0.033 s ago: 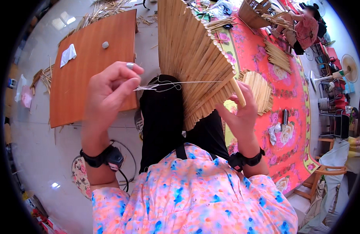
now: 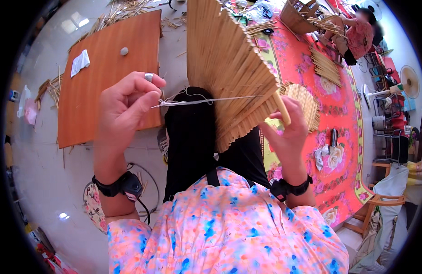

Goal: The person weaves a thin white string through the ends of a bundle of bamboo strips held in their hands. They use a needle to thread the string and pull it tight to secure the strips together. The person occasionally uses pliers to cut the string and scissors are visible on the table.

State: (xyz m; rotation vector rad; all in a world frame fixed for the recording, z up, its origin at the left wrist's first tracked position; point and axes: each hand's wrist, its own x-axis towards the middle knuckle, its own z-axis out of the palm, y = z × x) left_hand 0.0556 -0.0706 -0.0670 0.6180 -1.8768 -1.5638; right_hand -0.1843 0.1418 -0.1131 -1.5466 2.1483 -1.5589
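Observation:
A fan-shaped panel of flattened straw stalks [image 2: 233,59], with a row of cut ends along its right edge, rests over my black-trousered legs. My right hand [image 2: 287,125] grips its lower right corner beside a thick pale stalk [image 2: 284,109]; part of its fingers is behind the panel. To the left, my left hand [image 2: 128,100] pinches a bunch of white thread [image 2: 176,103] between thumb and fingers. The thread stretches across to the panel near the right hand, with loose loops hanging along it. A ribbed metal ring or thimble [image 2: 148,77] is on a left finger.
A brown wooden board [image 2: 110,59] lies at left, with a white cloth [image 2: 80,63] and a small stone [image 2: 124,51] on it. Right is a red floral mat [image 2: 343,182] with another straw panel [image 2: 304,102]. Another person [image 2: 359,36] sits at far right, near a basket [image 2: 295,17].
The loops in the thread have drawn narrower. My right hand and the panel's corner have shifted slightly right; the left hand has barely moved.

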